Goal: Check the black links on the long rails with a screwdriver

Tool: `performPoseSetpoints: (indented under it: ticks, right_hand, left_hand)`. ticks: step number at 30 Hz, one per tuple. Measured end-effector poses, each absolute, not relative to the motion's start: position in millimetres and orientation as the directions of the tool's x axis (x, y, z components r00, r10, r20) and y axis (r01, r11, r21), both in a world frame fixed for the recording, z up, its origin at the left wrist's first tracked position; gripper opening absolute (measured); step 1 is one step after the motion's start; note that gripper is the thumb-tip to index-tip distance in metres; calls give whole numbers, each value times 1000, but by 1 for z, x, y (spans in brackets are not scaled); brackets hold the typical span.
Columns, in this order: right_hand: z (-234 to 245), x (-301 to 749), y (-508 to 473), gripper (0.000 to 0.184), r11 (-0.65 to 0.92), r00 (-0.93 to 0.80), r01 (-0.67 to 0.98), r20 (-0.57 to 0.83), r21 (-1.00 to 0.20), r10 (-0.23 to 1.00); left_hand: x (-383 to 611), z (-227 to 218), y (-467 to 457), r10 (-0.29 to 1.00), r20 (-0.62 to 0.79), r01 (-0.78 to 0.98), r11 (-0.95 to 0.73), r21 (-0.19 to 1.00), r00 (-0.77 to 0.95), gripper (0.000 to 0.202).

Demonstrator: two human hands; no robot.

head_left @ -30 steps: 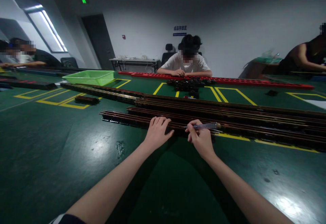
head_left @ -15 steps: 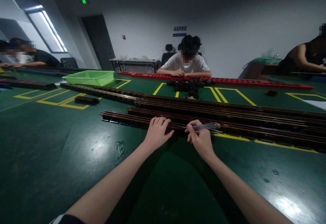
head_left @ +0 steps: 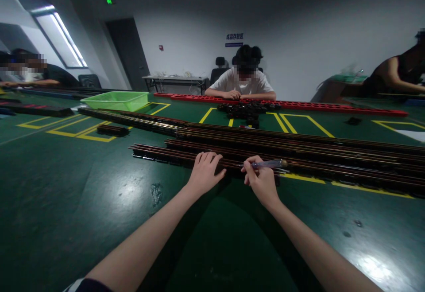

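Note:
Directly ahead, a long dark strip with thin copper-coloured rods (head_left: 159, 151) lies across the green table. My left hand (head_left: 206, 172) rests on this strip, fingers spread and thumb out to the right. In my right hand (head_left: 260, 179) is a screwdriver (head_left: 269, 164) with a clear purplish handle, gripped between thumb and fingers. Its handle end points right and its thin tip points left, at the strip between my hands. Whether the tip touches the strip I cannot tell. Pale rod ends (head_left: 283, 171) stick out just right of my right hand.
More long rod strips (head_left: 299, 143) lie behind. A green basket (head_left: 116, 101) stands back left, near a short dark piece (head_left: 113, 130). Dark parts (head_left: 242, 110) are piled before a long red rail (head_left: 308, 106). A person (head_left: 241, 81) sits opposite; others work at both sides.

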State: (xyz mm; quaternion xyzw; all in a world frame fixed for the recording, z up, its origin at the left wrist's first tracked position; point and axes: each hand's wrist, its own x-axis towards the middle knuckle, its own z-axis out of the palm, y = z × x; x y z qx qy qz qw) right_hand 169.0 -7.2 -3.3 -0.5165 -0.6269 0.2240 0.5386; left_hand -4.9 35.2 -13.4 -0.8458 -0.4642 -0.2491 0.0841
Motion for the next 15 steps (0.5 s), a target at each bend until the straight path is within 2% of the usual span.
performPoseSetpoints:
  ticks: [15]
  right_hand:
    - [-3,169,-8,26,370,103,411,446,-833,889]
  left_hand:
    - [-5,-11,34,752,487,830,-550,91,445,36]
